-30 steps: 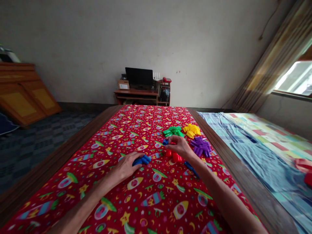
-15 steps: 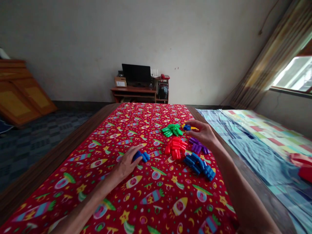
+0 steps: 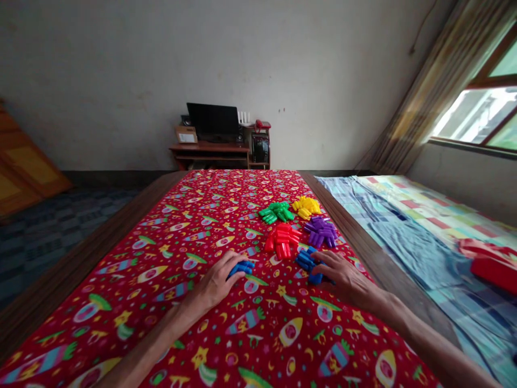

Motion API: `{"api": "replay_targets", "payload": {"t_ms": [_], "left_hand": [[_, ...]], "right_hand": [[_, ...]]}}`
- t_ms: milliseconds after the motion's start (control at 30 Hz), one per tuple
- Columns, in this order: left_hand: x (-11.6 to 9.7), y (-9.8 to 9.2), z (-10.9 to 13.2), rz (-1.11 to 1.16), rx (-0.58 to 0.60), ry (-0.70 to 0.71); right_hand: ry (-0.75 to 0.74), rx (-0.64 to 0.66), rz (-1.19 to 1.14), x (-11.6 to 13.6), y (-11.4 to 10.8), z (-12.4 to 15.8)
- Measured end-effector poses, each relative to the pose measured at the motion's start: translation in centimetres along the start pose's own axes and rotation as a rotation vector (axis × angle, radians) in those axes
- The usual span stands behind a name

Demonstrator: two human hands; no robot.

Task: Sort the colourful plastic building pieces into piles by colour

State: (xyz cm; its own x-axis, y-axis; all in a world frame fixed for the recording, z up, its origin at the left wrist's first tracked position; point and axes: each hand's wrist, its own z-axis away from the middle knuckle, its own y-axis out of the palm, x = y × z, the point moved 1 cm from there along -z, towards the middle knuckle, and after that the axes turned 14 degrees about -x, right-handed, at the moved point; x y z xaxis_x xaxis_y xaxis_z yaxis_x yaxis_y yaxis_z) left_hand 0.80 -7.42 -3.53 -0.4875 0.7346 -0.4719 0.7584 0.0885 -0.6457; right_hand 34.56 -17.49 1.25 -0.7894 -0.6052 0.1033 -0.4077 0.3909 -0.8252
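Observation:
My left hand [image 3: 220,280] rests on the cloth, its fingers curled round a few short blue plastic pieces [image 3: 245,267]. To the right, my right hand [image 3: 341,275] lies over a pile of similar blue plastic pieces [image 3: 306,260], fingers bent and touching them. Its palm hides part of that pile. Just beyond it are a purple pile [image 3: 322,231] and a red pile [image 3: 285,240]. Farther back sit a green pile [image 3: 277,212] and a yellow pile [image 3: 307,206]. The pieces look like small tubes or blocks; their exact kind is too small to tell.
A red patterned cloth [image 3: 194,215] covers the long table with brown edges [image 3: 121,231]. On the right is a bed with a checked sheet [image 3: 428,215] and a red item [image 3: 493,269]. A desk with a monitor [image 3: 213,121] stands against the far wall.
My right hand has come back from beside the yellow pile, where it held something blue, down to the blue pile. My left hand stays round its blue pieces. The view has turned slightly right.

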Motion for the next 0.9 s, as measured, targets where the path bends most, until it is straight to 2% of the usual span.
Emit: {"api": "replay_targets", "payload": {"t_ms": [100, 200, 300, 433, 533, 633, 800, 900], "left_hand": [[-3.6, 1.9, -0.8, 0.101, 0.065, 0.07], [-7.5, 4.9, -2.2, 0.197, 0.168, 0.15], [-9.9, 7.9, -3.5, 0.233, 0.24, 0.201], [-10.0, 10.1, -3.7, 0.243, 0.167, 0.147], [-9.4, 10.2, -3.3, 0.28, 0.093, 0.117], [-9.6, 10.2, -3.2, 0.322, 0.087, 0.115], [-10.6, 11.8, -3.0, 0.34, 0.093, 0.126], [-10.6, 12.5, -2.5, 0.335, 0.051, 0.1]], "right_hand": [[0.067, -0.129, -0.103, -0.5, -1.0, -0.3], [0.157, -0.222, -0.158, -0.7, -1.7, -0.6], [0.227, -0.278, -0.17, -0.8, -1.8, -0.7], [0.28, -0.288, -0.154, -0.9, -1.7, -0.2], [0.32, -0.252, -0.089, -1.3, -1.9, 0.6], [0.352, -0.226, 0.089, -1.9, -2.2, 2.2], [0.33, 0.021, 0.176, -2.3, -1.8, 4.9], [0.347, 0.014, 0.174, -2.0, -1.5, 5.6]]}}
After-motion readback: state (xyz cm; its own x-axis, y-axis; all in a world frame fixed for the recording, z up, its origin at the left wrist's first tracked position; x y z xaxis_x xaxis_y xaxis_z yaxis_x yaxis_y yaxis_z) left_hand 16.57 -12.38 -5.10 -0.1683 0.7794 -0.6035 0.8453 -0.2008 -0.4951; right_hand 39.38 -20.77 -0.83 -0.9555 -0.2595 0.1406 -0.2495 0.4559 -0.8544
